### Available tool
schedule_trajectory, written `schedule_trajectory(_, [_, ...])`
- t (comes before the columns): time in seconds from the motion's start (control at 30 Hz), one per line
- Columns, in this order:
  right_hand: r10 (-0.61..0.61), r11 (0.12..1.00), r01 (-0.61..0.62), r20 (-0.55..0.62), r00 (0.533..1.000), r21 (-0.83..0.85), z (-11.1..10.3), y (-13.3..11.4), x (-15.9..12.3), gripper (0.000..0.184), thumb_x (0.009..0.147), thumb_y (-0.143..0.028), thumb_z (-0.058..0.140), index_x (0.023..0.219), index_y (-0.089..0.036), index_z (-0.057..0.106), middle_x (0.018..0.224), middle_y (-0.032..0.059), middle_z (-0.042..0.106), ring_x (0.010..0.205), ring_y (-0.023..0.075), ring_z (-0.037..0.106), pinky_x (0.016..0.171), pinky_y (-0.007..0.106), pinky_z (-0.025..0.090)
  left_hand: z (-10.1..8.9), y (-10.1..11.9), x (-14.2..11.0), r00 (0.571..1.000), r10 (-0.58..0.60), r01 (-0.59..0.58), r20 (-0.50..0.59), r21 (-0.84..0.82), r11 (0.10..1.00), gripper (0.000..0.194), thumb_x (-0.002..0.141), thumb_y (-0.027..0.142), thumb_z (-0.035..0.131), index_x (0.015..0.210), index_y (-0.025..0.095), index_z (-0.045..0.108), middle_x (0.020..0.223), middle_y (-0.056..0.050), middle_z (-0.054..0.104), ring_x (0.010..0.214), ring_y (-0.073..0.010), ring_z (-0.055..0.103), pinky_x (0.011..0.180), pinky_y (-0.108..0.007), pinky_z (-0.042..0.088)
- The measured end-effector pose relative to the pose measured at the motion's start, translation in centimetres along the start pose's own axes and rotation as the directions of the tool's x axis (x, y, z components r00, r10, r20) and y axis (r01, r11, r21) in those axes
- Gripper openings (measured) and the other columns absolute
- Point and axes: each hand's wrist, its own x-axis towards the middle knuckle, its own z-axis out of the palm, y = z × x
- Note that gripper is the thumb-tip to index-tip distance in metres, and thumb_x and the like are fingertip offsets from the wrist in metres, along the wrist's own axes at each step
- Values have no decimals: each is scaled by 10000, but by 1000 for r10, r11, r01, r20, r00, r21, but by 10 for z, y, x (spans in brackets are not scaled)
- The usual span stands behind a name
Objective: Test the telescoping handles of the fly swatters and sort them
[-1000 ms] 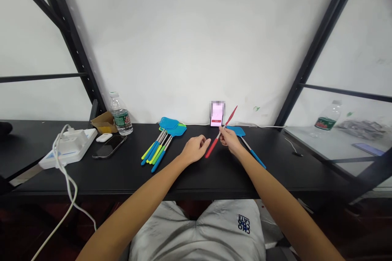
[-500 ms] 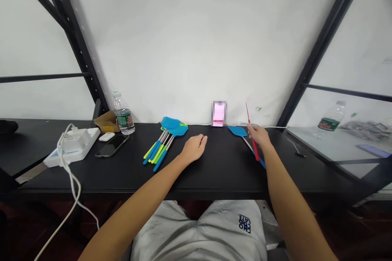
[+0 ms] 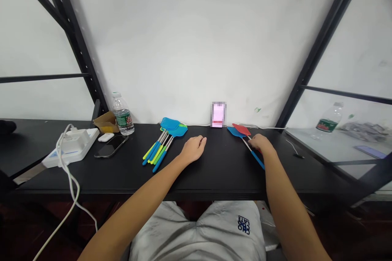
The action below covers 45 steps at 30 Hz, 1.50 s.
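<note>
Right hand [image 3: 261, 143]: fingers, partly hidden, clamped on the thin shaft of one red flat-headed paddle [image 3: 241, 129], whose head overlaps that of one blue flat-headed paddle with a metallic shaft [image 3: 257, 159], lying aslant on the black tabletop [image 3: 214, 171], right side.

Left hand [image 3: 193, 149]: fingers curled together, thumb alongside, nothing visible in the grasp; located between the two paddle groups, over the tabletop.

One bundle of blue, yellow and green-handled paddles [image 3: 161, 155]: heads toward the white wall [image 3: 190, 48], handles fanned toward the person, left of the left hand.

One upright phone with a pink screen [image 3: 218, 114]: by the wall.

One clear plastic bottle with green label [image 3: 124, 119]: standing far left.
</note>
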Motion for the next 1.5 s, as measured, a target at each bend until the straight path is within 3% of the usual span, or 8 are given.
schedule_trajectory(0.6, [47,998,-46,35,998,-47,9,3,9,321,747,-290,633,1003,-115,716,942,208,695,921,320,684,715,359,514,2,-1,0,1000,23,-23,15,-2,1000,411,999,433,305,735,205,521,751,-38,624,712,-170,578,634,-284,323])
schedule_trajectory(0.9, [-7,1000,7,-17,1000,-17,4,-2,0,261,705,-297,704,913,-142,735,849,184,702,862,289,691,710,330,510,2,-1,0,999,36,-36,21,4,999,407,997,429,306,724,203,506,750,-37,623,713,-170,574,630,-285,319])
schedule_trajectory(1.17, [78,994,-72,75,994,-80,-4,-10,-8,323,728,-319,700,992,-135,723,980,204,694,943,308,688,764,344,513,4,-3,1,999,27,-27,31,10,1000,393,994,426,323,731,202,510,772,-40,634,722,-169,579,617,-282,309])
schedule_trajectory(1.5, [58,997,-57,34,998,-51,2,-8,-5,331,755,-358,675,1009,-150,722,980,189,699,928,293,689,754,334,511,3,-2,0,999,25,-25,39,10,1000,394,990,427,330,734,200,524,772,-43,631,727,-171,577,636,-285,325])
